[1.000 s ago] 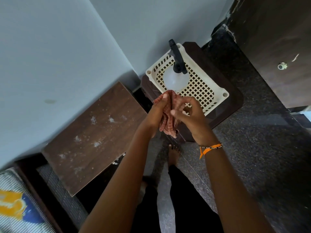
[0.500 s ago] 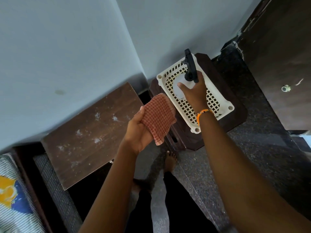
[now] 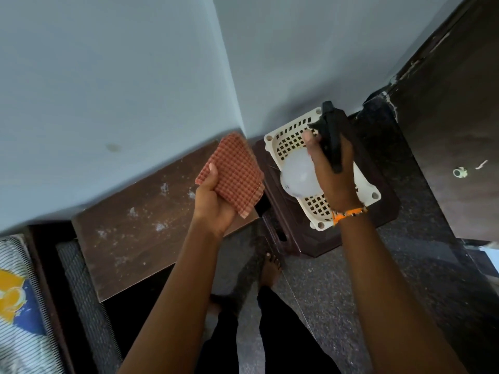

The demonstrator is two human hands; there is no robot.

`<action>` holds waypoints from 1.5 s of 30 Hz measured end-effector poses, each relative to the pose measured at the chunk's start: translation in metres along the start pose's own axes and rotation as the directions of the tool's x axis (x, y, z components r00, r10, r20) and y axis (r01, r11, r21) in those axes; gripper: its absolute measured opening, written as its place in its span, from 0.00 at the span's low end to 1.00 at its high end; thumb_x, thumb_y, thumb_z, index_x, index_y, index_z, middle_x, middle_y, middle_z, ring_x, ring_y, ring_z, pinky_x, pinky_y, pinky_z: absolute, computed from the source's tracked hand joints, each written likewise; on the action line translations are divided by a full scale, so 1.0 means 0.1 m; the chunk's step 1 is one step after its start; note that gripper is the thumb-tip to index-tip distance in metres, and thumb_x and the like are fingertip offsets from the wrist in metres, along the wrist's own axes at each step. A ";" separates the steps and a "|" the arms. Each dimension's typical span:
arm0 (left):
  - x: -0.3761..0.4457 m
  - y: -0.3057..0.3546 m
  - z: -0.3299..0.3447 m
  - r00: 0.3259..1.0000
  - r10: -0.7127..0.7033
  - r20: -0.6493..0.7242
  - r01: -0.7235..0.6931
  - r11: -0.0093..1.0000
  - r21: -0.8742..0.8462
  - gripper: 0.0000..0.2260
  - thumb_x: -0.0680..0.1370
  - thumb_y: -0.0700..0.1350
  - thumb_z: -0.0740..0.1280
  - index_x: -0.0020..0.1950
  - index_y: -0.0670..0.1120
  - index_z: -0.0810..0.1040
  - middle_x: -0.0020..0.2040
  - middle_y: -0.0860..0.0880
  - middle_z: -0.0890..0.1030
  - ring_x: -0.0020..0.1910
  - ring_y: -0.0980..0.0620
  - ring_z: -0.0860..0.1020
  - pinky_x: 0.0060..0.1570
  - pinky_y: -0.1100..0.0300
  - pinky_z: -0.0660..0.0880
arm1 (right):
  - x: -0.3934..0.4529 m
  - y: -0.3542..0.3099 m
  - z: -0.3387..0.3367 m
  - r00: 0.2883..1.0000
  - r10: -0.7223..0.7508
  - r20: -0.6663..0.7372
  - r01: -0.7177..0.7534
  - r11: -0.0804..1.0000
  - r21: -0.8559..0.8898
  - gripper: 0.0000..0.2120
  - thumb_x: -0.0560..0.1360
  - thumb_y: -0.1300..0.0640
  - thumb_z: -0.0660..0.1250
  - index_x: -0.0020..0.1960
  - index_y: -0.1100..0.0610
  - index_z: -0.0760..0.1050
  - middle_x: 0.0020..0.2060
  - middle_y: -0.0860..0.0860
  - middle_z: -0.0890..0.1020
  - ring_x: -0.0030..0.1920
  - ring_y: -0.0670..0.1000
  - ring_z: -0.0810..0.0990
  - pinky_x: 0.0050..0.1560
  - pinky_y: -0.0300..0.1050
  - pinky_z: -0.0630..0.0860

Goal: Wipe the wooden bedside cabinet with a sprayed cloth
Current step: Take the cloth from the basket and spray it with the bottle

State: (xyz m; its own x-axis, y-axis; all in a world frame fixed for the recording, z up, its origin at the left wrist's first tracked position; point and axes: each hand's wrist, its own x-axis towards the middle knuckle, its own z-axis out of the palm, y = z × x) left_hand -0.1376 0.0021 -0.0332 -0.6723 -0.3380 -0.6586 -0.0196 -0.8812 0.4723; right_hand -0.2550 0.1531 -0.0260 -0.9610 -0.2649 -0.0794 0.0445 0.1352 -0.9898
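Observation:
My left hand point(image 3: 213, 203) holds a folded red-checked cloth point(image 3: 233, 175) up above the right end of the wooden bedside cabinet point(image 3: 135, 225), whose brown top carries whitish dust patches. My right hand point(image 3: 333, 174) grips a clear spray bottle point(image 3: 298, 175) by its black trigger head point(image 3: 333, 136), lifted over a cream plastic basket point(image 3: 367, 188). The bottle is tilted with its body toward the cloth. An orange thread band circles my right wrist.
The basket rests on a dark brown plastic stool point(image 3: 348, 236) in the wall corner. A bed with striped bedding point(image 3: 19, 306) lies at the lower left. A dark wooden door point(image 3: 459, 130) stands at the right. My bare feet point(image 3: 270, 268) are on the speckled floor.
Both hands were bunched on the cloth a second ago. The left hand now holds it alone, raised and spread. The right hand took the spray bottle and lifted it from the basket.

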 end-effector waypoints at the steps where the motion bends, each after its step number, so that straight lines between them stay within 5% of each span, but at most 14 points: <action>1: 0.00 0.05 0.01 1.000 0.001 0.020 -0.001 1.000 0.021 0.15 0.81 0.49 0.52 0.62 0.45 0.72 0.56 0.43 0.78 0.58 0.42 0.76 0.54 0.43 0.74 | -0.08 -0.07 0.02 0.998 -0.037 0.048 0.038 0.999 -0.036 0.11 0.75 0.53 0.67 0.41 0.60 0.70 0.34 0.52 0.73 0.38 0.47 0.74 0.45 0.40 0.71; 4: 0.00 0.21 -0.01 0.997 -0.015 0.081 0.006 0.994 0.110 0.17 0.82 0.50 0.49 0.62 0.45 0.72 0.59 0.42 0.77 0.59 0.42 0.74 0.56 0.44 0.72 | -0.30 -0.13 0.13 0.956 -0.112 0.272 0.153 0.979 -0.136 0.17 0.74 0.49 0.64 0.49 0.63 0.67 0.41 0.57 0.72 0.42 0.50 0.73 0.46 0.37 0.70; 7: -0.02 0.34 -0.03 0.995 -0.023 0.100 0.006 0.986 0.169 0.18 0.82 0.49 0.47 0.60 0.44 0.72 0.57 0.43 0.77 0.57 0.45 0.76 0.51 0.50 0.74 | -0.52 0.01 0.22 0.895 -0.021 0.445 0.031 0.999 -0.015 0.14 0.75 0.50 0.63 0.57 0.57 0.73 0.50 0.49 0.79 0.52 0.43 0.78 0.54 0.43 0.76; 11: -0.04 0.43 -0.13 0.995 -0.042 0.090 0.023 0.978 0.207 0.20 0.82 0.51 0.46 0.57 0.44 0.75 0.56 0.43 0.78 0.57 0.44 0.76 0.55 0.48 0.72 | -0.72 0.14 0.45 0.833 -0.018 0.553 0.049 0.998 -0.042 0.10 0.76 0.54 0.64 0.50 0.61 0.76 0.42 0.56 0.81 0.43 0.50 0.79 0.45 0.46 0.74; 16: -0.09 0.48 -0.29 0.996 -0.047 0.071 0.033 0.981 0.190 0.23 0.81 0.54 0.46 0.59 0.44 0.75 0.59 0.41 0.77 0.59 0.41 0.74 0.56 0.46 0.71 | -0.83 0.15 0.75 0.868 -0.082 0.490 0.142 0.986 -0.086 0.11 0.72 0.59 0.69 0.40 0.66 0.72 0.33 0.56 0.78 0.36 0.49 0.77 0.40 0.34 0.72; 22: -0.18 0.54 -0.34 0.995 -0.052 0.083 0.034 0.979 0.199 0.22 0.81 0.54 0.46 0.57 0.45 0.75 0.57 0.42 0.77 0.56 0.43 0.75 0.51 0.48 0.72 | -0.86 0.25 0.80 0.854 -0.007 0.521 0.045 0.997 -0.060 0.12 0.72 0.59 0.70 0.40 0.68 0.72 0.31 0.59 0.77 0.34 0.51 0.76 0.39 0.35 0.73; 26: -0.19 0.57 -0.40 0.995 -0.068 0.072 0.050 0.971 0.235 0.21 0.81 0.54 0.46 0.62 0.44 0.72 0.61 0.41 0.75 0.60 0.41 0.73 0.54 0.47 0.72 | -0.86 0.29 0.73 0.872 0.099 0.479 -0.136 0.990 0.043 0.15 0.71 0.52 0.69 0.46 0.65 0.74 0.39 0.61 0.79 0.44 0.58 0.81 0.46 0.53 0.81; 30: -0.21 0.57 -0.42 0.994 -0.068 0.080 0.045 0.964 0.262 0.21 0.81 0.53 0.46 0.61 0.44 0.73 0.58 0.42 0.77 0.58 0.42 0.75 0.52 0.49 0.73 | -0.82 0.27 0.79 0.892 0.135 0.431 -0.155 0.988 0.012 0.23 0.70 0.48 0.68 0.46 0.70 0.72 0.33 0.60 0.74 0.37 0.48 0.79 0.41 0.49 0.83; 33: -0.21 0.58 -0.46 0.996 -0.051 0.068 0.036 0.979 0.203 0.22 0.81 0.54 0.46 0.61 0.44 0.73 0.59 0.42 0.77 0.59 0.42 0.75 0.53 0.47 0.72 | -0.83 0.31 0.77 0.884 0.186 0.430 -0.204 0.979 -0.002 0.19 0.70 0.51 0.68 0.46 0.70 0.73 0.30 0.53 0.73 0.33 0.44 0.78 0.40 0.52 0.83; 38: -0.22 0.59 -0.44 0.997 -0.013 0.078 0.001 0.988 0.151 0.22 0.81 0.53 0.45 0.58 0.44 0.75 0.55 0.43 0.80 0.56 0.44 0.77 0.53 0.47 0.73 | -0.98 0.36 0.68 0.837 0.181 0.516 -0.200 0.980 -0.019 0.08 0.71 0.54 0.69 0.44 0.58 0.76 0.37 0.51 0.80 0.43 0.49 0.83 0.40 0.49 0.83; 42: -0.21 0.57 -0.38 0.998 -0.010 0.070 -0.001 0.987 0.161 0.23 0.81 0.54 0.45 0.60 0.44 0.74 0.57 0.43 0.79 0.57 0.43 0.76 0.53 0.47 0.72 | -1.00 0.35 0.71 0.860 0.158 0.485 -0.169 0.985 -0.021 0.05 0.73 0.56 0.68 0.40 0.48 0.74 0.29 0.46 0.75 0.33 0.43 0.79 0.34 0.40 0.81; 45: -0.20 0.53 -0.35 0.998 -0.020 0.061 0.009 0.986 0.164 0.22 0.81 0.54 0.45 0.61 0.44 0.73 0.61 0.42 0.76 0.61 0.42 0.73 0.57 0.45 0.70 | -0.94 0.32 0.65 0.861 0.162 0.482 -0.172 0.985 -0.025 0.04 0.74 0.58 0.68 0.40 0.52 0.76 0.27 0.43 0.75 0.31 0.43 0.78 0.32 0.40 0.81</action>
State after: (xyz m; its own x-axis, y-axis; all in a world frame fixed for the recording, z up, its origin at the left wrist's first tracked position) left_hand -0.0993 -0.0492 -0.0155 -0.7160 -0.2996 -0.6306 -0.1470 -0.8183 0.5557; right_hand -0.1460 0.1202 -0.0580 -0.6886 -0.6663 -0.2862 0.2023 0.2024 -0.9582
